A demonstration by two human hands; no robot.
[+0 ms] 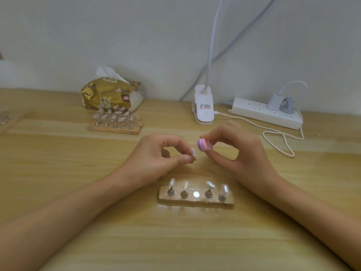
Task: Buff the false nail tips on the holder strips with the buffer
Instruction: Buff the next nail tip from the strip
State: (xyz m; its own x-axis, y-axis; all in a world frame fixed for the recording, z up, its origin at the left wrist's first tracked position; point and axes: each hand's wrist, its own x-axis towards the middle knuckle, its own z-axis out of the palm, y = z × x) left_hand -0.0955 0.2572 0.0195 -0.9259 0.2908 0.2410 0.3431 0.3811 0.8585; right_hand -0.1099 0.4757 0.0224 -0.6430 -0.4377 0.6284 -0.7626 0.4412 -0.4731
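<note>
Your left hand [156,155]: fingers [175,142] pinch one nail tip [193,152], held beyond the holder strip [195,200], past its vacant middle seat | your right hand [240,153]: fingers grip the buffer [204,145], just right of that tip, small gap between | tip's long axis roughly upright | judged next: bring buffer leftward onto tip.

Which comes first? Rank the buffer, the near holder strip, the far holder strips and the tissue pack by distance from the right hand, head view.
1. buffer: pinched in the right hand.
2. near holder strip: below it, toward the person.
3. far holder strips: back left.
4. tissue pack: behind those, farthest back.
</note>
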